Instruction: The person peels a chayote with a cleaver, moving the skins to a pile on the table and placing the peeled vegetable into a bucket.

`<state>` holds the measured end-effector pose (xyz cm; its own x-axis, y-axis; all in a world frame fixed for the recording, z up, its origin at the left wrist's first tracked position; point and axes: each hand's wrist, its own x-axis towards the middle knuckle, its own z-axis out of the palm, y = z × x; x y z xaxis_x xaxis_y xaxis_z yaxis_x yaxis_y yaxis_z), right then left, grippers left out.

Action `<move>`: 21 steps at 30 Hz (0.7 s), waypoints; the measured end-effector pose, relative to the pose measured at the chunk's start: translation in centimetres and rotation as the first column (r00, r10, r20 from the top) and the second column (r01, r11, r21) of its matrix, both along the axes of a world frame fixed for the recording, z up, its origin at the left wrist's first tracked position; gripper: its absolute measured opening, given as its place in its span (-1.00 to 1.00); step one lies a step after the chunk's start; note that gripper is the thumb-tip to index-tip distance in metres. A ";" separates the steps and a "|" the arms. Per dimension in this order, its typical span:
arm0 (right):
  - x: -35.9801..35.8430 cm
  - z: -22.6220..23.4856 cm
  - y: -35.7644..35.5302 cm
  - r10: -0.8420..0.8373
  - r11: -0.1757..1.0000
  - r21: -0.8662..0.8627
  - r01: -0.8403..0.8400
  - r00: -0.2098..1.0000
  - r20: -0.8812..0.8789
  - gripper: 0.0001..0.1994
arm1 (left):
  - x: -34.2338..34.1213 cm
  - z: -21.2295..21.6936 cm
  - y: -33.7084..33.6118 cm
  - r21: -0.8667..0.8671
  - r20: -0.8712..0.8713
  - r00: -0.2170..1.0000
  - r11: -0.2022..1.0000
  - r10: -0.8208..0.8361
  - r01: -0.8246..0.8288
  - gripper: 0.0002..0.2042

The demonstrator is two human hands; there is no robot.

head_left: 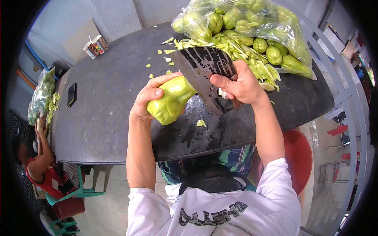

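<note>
A pale green chayote (pixel 170 100) is gripped in my left hand (pixel 148 96), fingers over its top and side, above the dark table. My right hand (pixel 241 84) is closed around a broad cleaver (pixel 202 72), whose wide dark blade is wet and streaked. The blade tilts beside the chayote's right end; whether they touch I cannot tell. Part of the cleaver's handle is hidden by my fingers. Beyond the blade lies a heap of green peelings (pixel 250 59). One small peel scrap (pixel 201 123) rests on the wet tabletop below my hands.
A large clear plastic bag of chayotes (pixel 236 21) stands at the back right of the black table (pixel 106 114). Two paper cups (pixel 95 46) and a phone (pixel 71 94) lie to the left. Another person (pixel 43 165) works at a second bag (pixel 42 96). A red stool (pixel 297 157) stands at right.
</note>
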<state>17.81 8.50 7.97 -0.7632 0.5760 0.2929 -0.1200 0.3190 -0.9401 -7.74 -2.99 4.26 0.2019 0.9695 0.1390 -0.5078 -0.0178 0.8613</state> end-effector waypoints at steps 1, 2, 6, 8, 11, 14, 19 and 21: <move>0.1 0.2 -0.1 -0.013 1.000 0.011 0.013 1.000 0.011 -0.64 | 0.0 0.0 0.0 -0.001 0.001 1.000 1.000 0.000 0.000 -0.19; 0.1 0.3 -0.2 -0.027 0.999 0.022 0.026 0.999 0.022 -0.64 | 0.0 0.0 0.0 0.010 0.002 1.000 1.000 -0.006 0.006 -0.20; 0.3 0.2 -0.2 -0.055 0.998 0.041 0.054 0.998 0.026 -0.64 | 0.2 0.2 0.1 0.047 -0.002 1.000 0.999 -0.016 0.016 -0.22; 0.4 -0.1 0.2 -0.030 0.997 0.074 0.027 0.999 0.038 -0.64 | 0.2 0.1 0.2 0.027 -0.009 1.000 1.000 -0.015 0.015 -0.23; 0.5 0.6 -0.5 -0.045 0.998 0.037 0.043 0.998 0.054 -0.65 | 0.2 0.3 0.0 0.005 0.003 0.999 0.999 -0.039 0.039 -0.27; 0.1 1.0 -0.9 -0.028 0.997 0.077 0.030 0.999 -0.027 -0.67 | 0.4 0.4 0.0 -0.023 -0.033 0.999 0.999 -0.042 0.041 -0.34; 0.2 1.1 -1.0 -0.044 0.993 0.108 0.042 0.999 0.018 -0.68 | 1.1 -0.7 0.3 -0.083 -0.048 0.999 0.996 -0.019 0.015 -0.51; 0.4 1.2 -0.9 -0.049 0.995 0.082 0.050 0.999 -0.007 -0.67 | 1.2 -1.0 0.2 -0.117 -0.014 0.998 0.991 0.056 -0.057 -0.55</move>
<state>18.21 7.55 9.16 -0.7329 0.5868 0.3444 -0.1067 0.4007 -0.9100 -6.59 -2.81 3.23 0.1468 0.9889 0.0218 -0.4997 0.0551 0.8645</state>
